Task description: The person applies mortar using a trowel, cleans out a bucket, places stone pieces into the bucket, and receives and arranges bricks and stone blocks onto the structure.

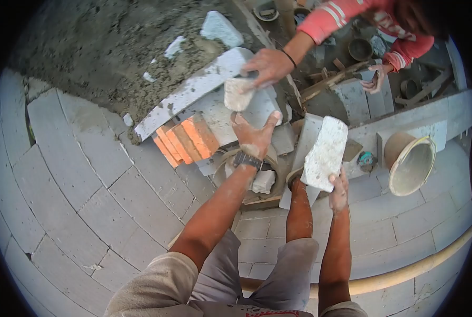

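In my right hand [340,191] is a long, rough-edged piece of white lightweight block [325,150], gripped near its lower end and tilted upward. My left hand [254,136], with a dark watch or band on the wrist, reaches forward with thumb and fingers apart. Just beyond its fingertips is a smaller whitish block piece [238,95], held in a co-worker's hand [270,66]. Whether my left fingertips touch that piece, I cannot tell. Below my left hand, a round container [226,168] with a white chunk [264,181] is partly hidden by my wrist.
Orange bricks [193,138] lie beside a long white slab [193,90] bordering wet grey mortar [98,53]. A bucket [409,161] stands at right near a teal-coloured round item [366,160]. The co-worker's other hand [376,79] is farther back. A pale pole [405,272] crosses the block surface.
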A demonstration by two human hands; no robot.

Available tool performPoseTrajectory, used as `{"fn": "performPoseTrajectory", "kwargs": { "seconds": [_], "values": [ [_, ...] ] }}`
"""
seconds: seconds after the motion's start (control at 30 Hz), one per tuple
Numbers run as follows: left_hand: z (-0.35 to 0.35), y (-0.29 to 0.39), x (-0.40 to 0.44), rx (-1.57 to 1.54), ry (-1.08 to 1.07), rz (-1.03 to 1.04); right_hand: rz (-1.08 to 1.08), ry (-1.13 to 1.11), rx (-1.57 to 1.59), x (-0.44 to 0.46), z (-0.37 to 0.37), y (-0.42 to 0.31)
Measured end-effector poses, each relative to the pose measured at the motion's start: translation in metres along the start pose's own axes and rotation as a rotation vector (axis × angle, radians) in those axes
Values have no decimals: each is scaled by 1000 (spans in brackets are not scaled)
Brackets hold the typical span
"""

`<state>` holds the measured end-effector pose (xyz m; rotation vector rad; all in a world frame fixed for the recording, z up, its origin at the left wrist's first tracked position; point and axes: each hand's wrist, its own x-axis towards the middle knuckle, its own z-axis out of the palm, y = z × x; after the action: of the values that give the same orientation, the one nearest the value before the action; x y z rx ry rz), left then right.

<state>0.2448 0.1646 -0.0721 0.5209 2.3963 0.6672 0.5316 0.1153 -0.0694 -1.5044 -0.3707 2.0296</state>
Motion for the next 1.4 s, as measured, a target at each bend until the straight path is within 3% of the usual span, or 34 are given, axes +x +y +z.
{"fn": "performPoseTrajectory", "kwargs": {
  "seconds": [0.07, 0.17, 0.3, 0.4, 0.47, 0.63, 0.73, 0.83, 0.97, 1.1, 1.13, 1.23, 1.4],
  "values": [
    [-7, -20, 20, 131, 88, -81, 14, 23, -11, -4, 18, 15],
    [-13, -42, 41, 32, 222, -117, 41, 15, -116, -2, 46, 20],
    [-34, -40, 68, 280, 149, 256, -1, -51, -244, 8, 72, 19],
    [-39, -49, 92, 116, -43, 347, -6, -83, -284, 17, 86, 13],
    [-53, -58, 91, 148, -78, 385, -14, -90, -225, 23, 84, 21],
    [-83, -102, 72, 282, -82, 312, 158, -159, 354, 22, 84, 29],
    [-96, -104, 48, 375, 27, 400, 226, -175, 572, 12, 85, 27],
    [-104, -85, 23, 453, 1, 511, 253, -135, 594, 11, 67, 39],
    [-93, -62, 1, 460, -78, 739, 217, 37, 413, 16, 56, 31],
    [-58, -54, -4, 477, -424, 842, 220, 187, 219, 44, 19, 27],
    [-44, -51, -1, 481, -496, 810, 223, 231, 170, 53, 11, 21],
    [-4, -44, 16, 640, -410, 635, 289, 263, 47, 84, -15, -1],
    [40, -22, 33, 976, -453, 284, 418, 297, -61, 141, -40, -29]
  ]
}}
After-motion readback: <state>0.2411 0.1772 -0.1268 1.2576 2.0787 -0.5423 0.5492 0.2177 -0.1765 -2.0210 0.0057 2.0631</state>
